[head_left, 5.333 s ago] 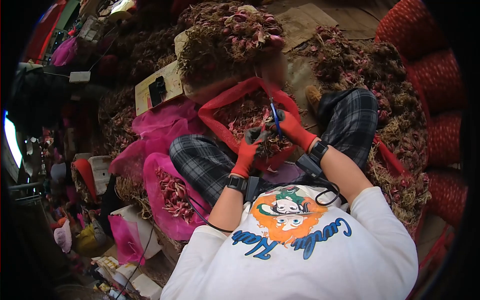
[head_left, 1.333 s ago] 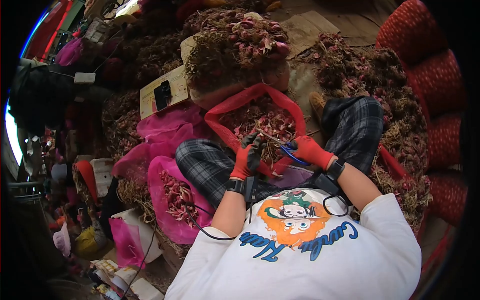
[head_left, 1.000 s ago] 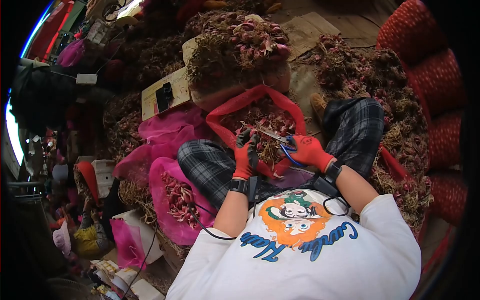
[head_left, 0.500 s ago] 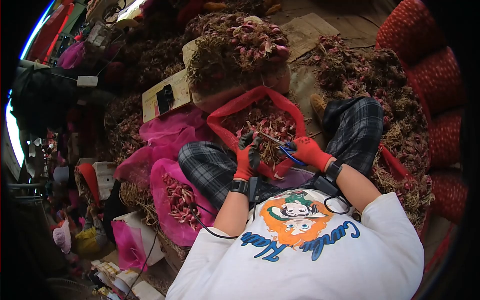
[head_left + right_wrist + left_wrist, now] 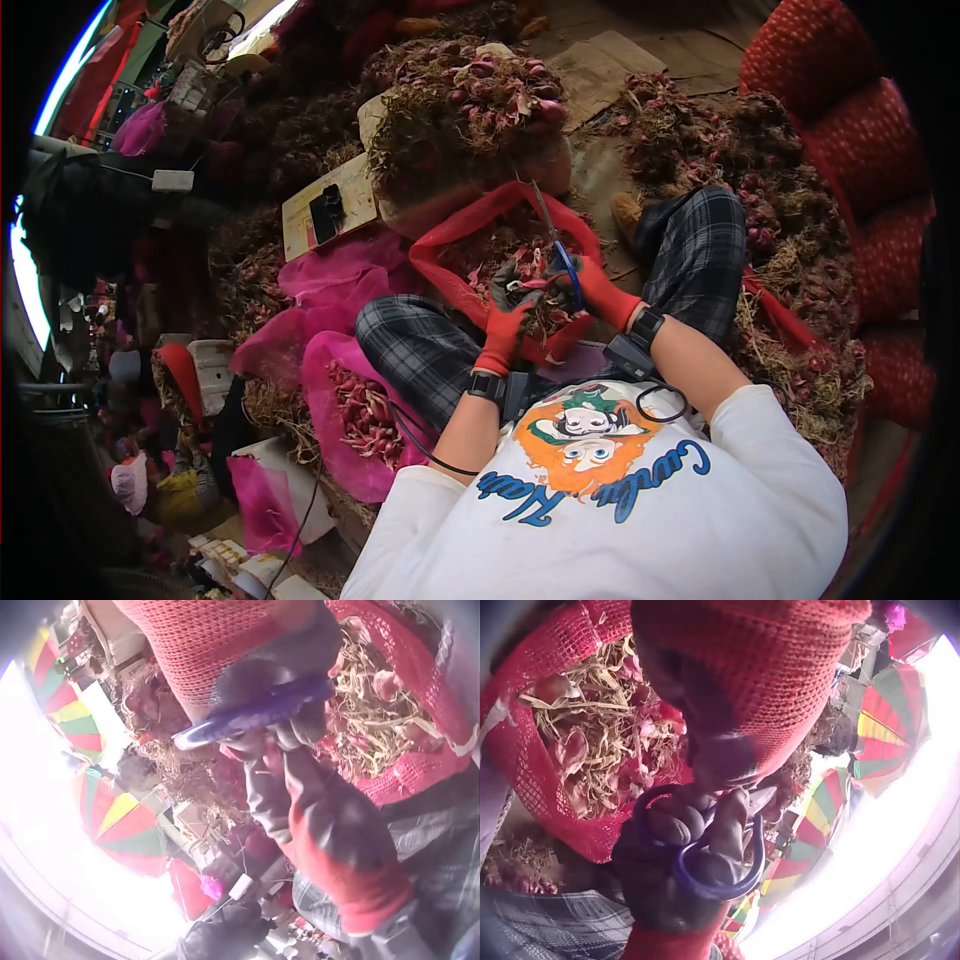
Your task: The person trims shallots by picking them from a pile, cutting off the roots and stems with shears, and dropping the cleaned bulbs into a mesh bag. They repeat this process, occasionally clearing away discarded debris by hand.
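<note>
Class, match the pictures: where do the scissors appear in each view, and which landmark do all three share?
Head view: the scissors, in the right hand, lie right of centre, above mid-height.
Left wrist view: the scissors sit just below centre.
Right wrist view: the scissors slant across above centre.
Shared landmark: the red net bag, near centre, upper left and upper right respectively.

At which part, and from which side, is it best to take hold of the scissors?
Grip the scissors by the blue loops, coming from the person's side: the blades point away from there, so the loops are probably the safest part. The right hand holds them there.
</note>
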`<state>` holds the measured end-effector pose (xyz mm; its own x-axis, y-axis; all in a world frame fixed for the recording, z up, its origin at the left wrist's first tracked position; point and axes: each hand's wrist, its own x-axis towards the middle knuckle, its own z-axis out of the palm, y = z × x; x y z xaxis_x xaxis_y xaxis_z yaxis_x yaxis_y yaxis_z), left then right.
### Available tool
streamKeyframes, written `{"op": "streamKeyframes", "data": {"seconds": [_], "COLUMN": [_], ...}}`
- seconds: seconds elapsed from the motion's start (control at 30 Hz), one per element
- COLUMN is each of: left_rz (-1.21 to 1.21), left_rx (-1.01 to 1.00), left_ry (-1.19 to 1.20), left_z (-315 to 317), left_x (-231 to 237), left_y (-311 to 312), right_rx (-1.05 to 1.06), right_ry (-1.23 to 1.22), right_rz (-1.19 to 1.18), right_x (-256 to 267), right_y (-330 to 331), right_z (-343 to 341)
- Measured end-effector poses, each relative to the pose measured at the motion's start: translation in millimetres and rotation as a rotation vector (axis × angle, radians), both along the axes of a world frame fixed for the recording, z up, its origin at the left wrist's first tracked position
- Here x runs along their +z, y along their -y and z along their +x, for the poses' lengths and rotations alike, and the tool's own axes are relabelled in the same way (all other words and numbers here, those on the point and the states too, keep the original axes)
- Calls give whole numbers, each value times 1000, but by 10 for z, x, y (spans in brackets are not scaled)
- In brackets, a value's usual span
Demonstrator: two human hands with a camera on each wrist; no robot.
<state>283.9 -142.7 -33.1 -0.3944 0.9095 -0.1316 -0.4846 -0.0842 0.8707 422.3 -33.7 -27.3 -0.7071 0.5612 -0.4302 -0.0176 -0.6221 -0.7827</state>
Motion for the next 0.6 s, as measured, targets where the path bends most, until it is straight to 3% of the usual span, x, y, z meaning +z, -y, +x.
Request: {"op": "streamKeyframes", "data": {"seconds": [0.03,0.1,0.17,0.27,0.33,0.37,0.47,0.53,0.57,0.6], "left_rz": [-29,-37,-70,-190,-306,-276,-257,-342,-369,-322], "left_rx": [-80,-238,-340,-342,-240,-234,-257,-325,-280,-204], "left_ry": [27,-697,-904,-316,240,267,290,228,316,430], "left_z": [-50,-155,-208,-200,-114,-88,-57,-121,-127,-135], "left_x": [-24,-59,41,117,209,285,405,275,253,143], "left_y": [17,84,107,124,96,90,44,18,44,50], "right_rx": [7,37,80,140,81,52,19,14,17,43], "right_ry": [0,5,10,47,-41,-83,-61,-40,-27,138], "right_rz": [4,126,363,313,95,-14,-46,42,87,335], "right_x": [-6,-45,-100,-93,-2,43,29,58,80,92], "right_y": [-8,-14,-18,3,-4,-8,-43,-21,3,22], "right_z": [2,9,-17,-32,2,20,27,30,41,62]}}
